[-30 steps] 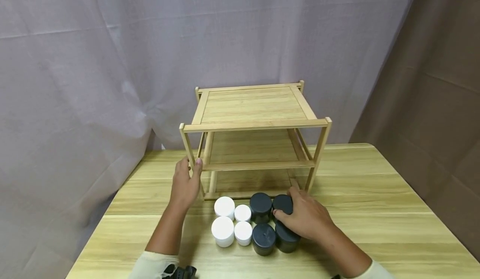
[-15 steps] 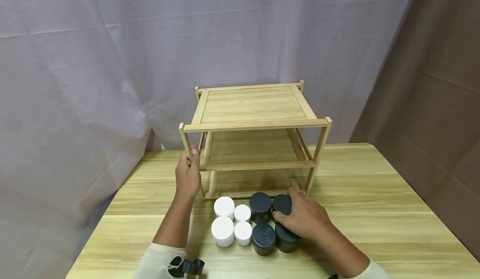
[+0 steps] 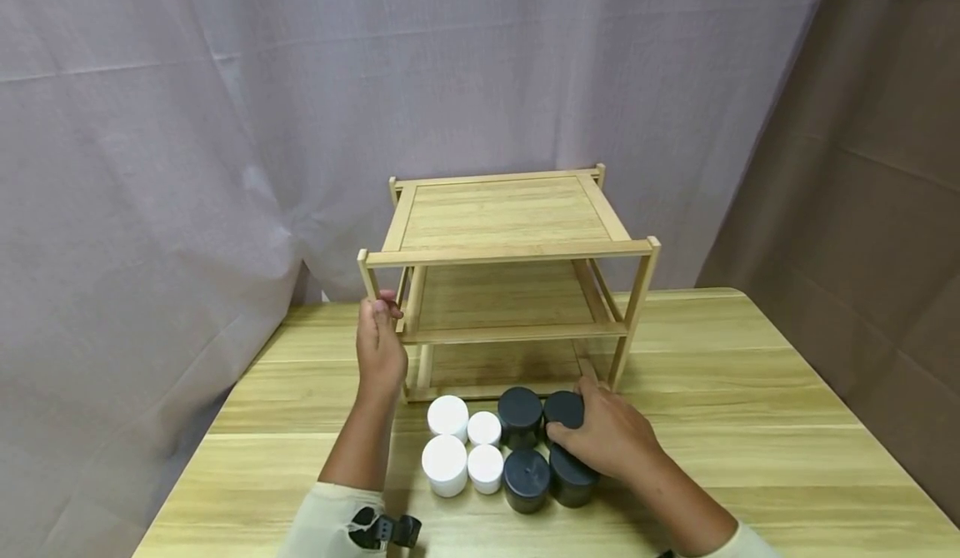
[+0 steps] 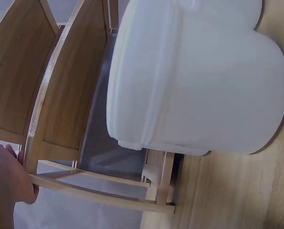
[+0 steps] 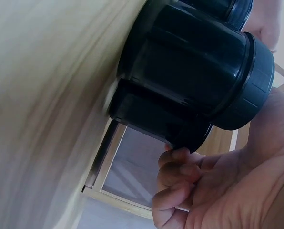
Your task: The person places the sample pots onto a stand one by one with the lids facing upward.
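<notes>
A three-tier wooden rack (image 3: 510, 216) stands at the middle of the table. My left hand (image 3: 379, 337) holds its front-left post (image 3: 370, 279); in the left wrist view the fingertips (image 4: 15, 179) lie against that post (image 4: 37, 143). In front of the rack stand several jars: two big white ones (image 3: 447, 416), two small white ones (image 3: 484, 429) and several black ones (image 3: 521, 415). My right hand (image 3: 603, 435) lies over the right-hand black jars, its fingers curled round the rear one (image 3: 564, 408). In the right wrist view curled fingers (image 5: 177, 179) sit by the black jars (image 5: 194, 71).
The light wooden table (image 3: 750, 391) has bare room to the right and left of the jars. A grey curtain (image 3: 225, 125) hangs close behind the rack, and a brown one (image 3: 862, 166) at the right. A big white jar (image 4: 199, 76) fills the left wrist view.
My left hand has slid a little up the rack's front-left post. The right hand has stayed on the black jars, which have not moved.
</notes>
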